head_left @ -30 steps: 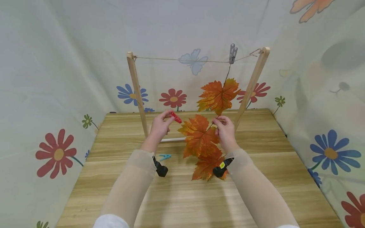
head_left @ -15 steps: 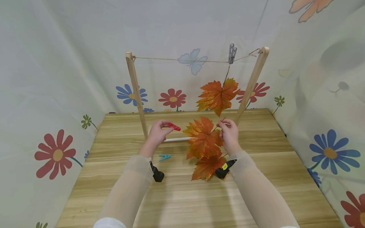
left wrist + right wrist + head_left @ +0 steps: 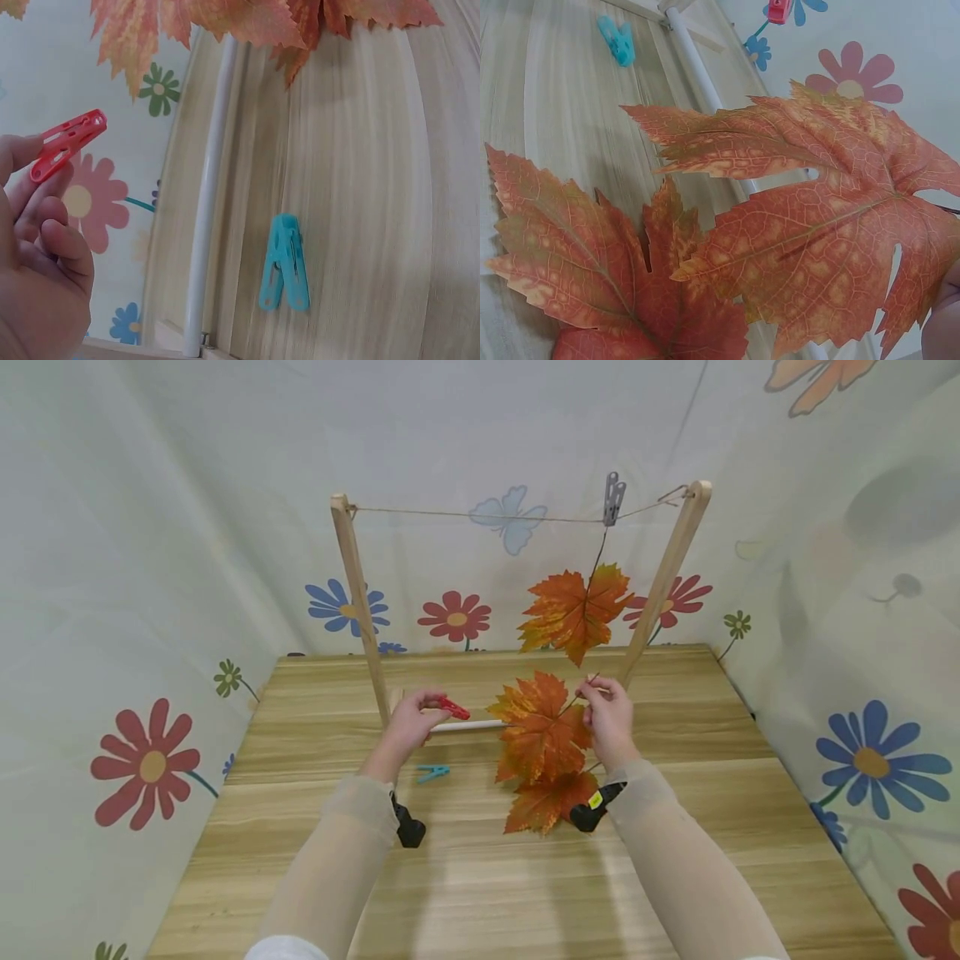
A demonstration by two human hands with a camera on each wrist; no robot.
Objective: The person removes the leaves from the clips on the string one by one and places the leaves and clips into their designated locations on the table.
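My left hand pinches a red clothespin between thumb and fingers; the left wrist view shows the same red clothespin by its handle end. With its fingertips my right hand holds the stem of an orange maple leaf, raised over the table. Beneath it, a second maple leaf lies on the wood, partly covered. Higher up, another maple leaf hangs by its stem from a grey clothespin on the string. A turquoise clothespin lies on the table near my left hand.
Two wooden posts carry the string, with a white rod low between them. The wooden table meets flowered cloth walls at the back and sides.
My left hand has moved down and slightly left with the red clothespin. My right hand has shifted a little right and down, carrying its leaf along. The hanging leaf stays put.
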